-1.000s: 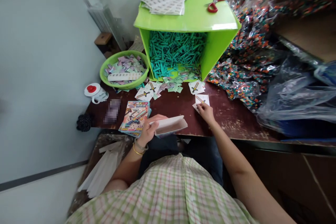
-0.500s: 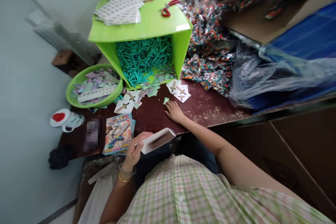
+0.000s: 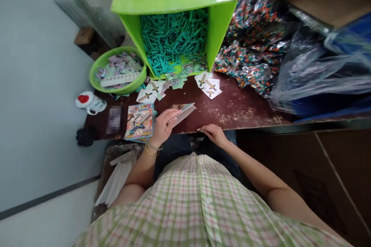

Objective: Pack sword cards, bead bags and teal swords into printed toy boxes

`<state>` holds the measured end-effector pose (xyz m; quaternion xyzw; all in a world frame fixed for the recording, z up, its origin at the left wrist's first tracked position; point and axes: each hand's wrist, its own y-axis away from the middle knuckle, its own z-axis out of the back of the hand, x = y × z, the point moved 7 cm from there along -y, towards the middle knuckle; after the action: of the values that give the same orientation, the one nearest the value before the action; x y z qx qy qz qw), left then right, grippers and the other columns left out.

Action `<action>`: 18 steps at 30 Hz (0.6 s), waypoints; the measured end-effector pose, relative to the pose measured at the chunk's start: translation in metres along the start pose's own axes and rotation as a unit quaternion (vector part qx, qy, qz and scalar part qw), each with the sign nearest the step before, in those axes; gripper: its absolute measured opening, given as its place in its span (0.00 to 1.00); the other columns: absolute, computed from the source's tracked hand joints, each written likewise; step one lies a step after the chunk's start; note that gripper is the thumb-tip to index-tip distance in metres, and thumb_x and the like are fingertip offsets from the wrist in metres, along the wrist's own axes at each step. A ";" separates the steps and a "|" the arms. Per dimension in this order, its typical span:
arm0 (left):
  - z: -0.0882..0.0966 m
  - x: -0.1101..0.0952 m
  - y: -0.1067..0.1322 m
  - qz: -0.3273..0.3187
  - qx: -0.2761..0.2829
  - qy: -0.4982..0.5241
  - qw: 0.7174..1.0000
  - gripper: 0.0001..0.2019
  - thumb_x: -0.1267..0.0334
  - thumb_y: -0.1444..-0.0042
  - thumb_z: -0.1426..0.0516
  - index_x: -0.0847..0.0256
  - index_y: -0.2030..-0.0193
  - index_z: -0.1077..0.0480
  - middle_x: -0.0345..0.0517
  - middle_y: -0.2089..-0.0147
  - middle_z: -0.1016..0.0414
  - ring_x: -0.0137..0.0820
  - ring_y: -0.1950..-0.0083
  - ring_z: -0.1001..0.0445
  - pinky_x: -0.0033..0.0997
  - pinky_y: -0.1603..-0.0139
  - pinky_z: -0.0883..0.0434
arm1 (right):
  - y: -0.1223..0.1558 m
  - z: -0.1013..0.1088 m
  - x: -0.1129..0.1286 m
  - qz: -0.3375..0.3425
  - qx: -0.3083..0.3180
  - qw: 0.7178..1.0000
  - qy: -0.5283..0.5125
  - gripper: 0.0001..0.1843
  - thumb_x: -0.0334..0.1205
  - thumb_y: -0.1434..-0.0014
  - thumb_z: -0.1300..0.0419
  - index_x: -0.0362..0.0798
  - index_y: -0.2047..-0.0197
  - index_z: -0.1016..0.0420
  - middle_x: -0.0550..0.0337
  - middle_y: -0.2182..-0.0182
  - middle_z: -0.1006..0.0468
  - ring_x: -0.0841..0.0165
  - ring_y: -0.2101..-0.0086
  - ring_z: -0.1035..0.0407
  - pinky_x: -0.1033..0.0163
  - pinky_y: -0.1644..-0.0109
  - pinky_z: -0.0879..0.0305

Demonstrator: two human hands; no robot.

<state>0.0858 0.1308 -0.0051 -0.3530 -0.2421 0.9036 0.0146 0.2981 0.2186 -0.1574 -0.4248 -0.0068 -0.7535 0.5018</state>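
Note:
My left hand (image 3: 162,126) is wrapped round a thin printed cardboard box (image 3: 185,114), held tilted over the table's front edge with its white side towards me. At the table edge, to the right of the box and apart from it, my right hand (image 3: 215,135) pinches a small flat packet (image 3: 200,129), mostly hidden by the fingers. Left of my left hand lies a stack of printed boxes (image 3: 140,120). Paper cards with sword pictures (image 3: 211,88) lie beyond my right hand, and more sword cards (image 3: 146,95) lie near the stack.
A green bin on its side (image 3: 174,2) holds teal plastic pieces (image 3: 174,38). Left of it stands a green basin (image 3: 93,75) of small packets. Bags of colourful pieces (image 3: 249,58) and a blue crate (image 3: 324,100) are on the right. A lidded mug (image 3: 95,105) stands left.
My right hand has picked up the small green packet and drawn it back to the table edge. My left hand has turned the box. The view has tilted down.

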 end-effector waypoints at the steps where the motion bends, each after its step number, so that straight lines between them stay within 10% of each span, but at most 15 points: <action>1: -0.004 0.000 0.001 0.002 0.002 -0.002 1.000 0.24 0.48 0.24 0.52 0.59 0.45 0.19 0.53 0.47 0.15 0.37 0.44 0.18 0.41 0.40 0.23 | -0.009 0.014 0.010 0.001 -0.041 0.999 -0.024 0.15 0.42 0.24 0.46 0.52 0.51 0.16 0.52 0.59 0.12 0.62 0.59 0.18 0.55 0.52 0.20; 5: -0.011 -0.001 0.004 0.004 -0.001 0.005 1.000 0.23 0.49 0.24 0.52 0.59 0.45 0.19 0.53 0.46 0.16 0.37 0.43 0.19 0.42 0.39 0.23 | -0.054 0.055 0.067 0.088 -0.167 0.981 -0.042 0.13 0.39 0.26 0.42 0.56 0.45 0.17 0.54 0.55 0.13 0.62 0.54 0.19 0.53 0.48 0.22; 9: -0.003 -0.001 0.001 0.013 -0.042 0.014 0.999 0.21 0.51 0.24 0.51 0.60 0.45 0.20 0.53 0.46 0.16 0.37 0.44 0.19 0.40 0.40 0.23 | -0.094 0.031 0.089 0.212 -0.119 0.970 0.012 0.15 0.47 0.26 0.41 0.55 0.44 0.18 0.55 0.53 0.13 0.60 0.48 0.21 0.45 0.37 0.29; 13: 0.001 0.005 0.008 0.003 -0.092 -0.007 0.996 0.20 0.55 0.24 0.51 0.59 0.45 0.20 0.51 0.49 0.16 0.36 0.46 0.19 0.38 0.42 0.23 | -0.120 0.035 -0.001 0.084 -0.134 0.984 0.085 0.19 0.50 0.25 0.44 0.51 0.41 0.20 0.50 0.48 0.15 0.58 0.45 0.24 0.43 0.34 0.32; 18: -0.058 0.014 0.036 -0.111 0.033 -0.056 0.992 0.17 0.63 0.28 0.50 0.56 0.43 0.21 0.53 0.45 0.17 0.40 0.41 0.20 0.46 0.36 0.25 | -0.088 0.160 -0.161 -0.286 -0.270 0.897 0.203 0.30 0.53 0.27 0.41 0.31 0.40 0.25 0.27 0.38 0.26 0.54 0.37 0.35 0.44 0.30 0.41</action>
<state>0.1180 0.1269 -0.0666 -0.2725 -0.2507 0.9220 0.1131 0.3543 0.4528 -0.1231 -0.3611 0.1776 -0.9074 0.1211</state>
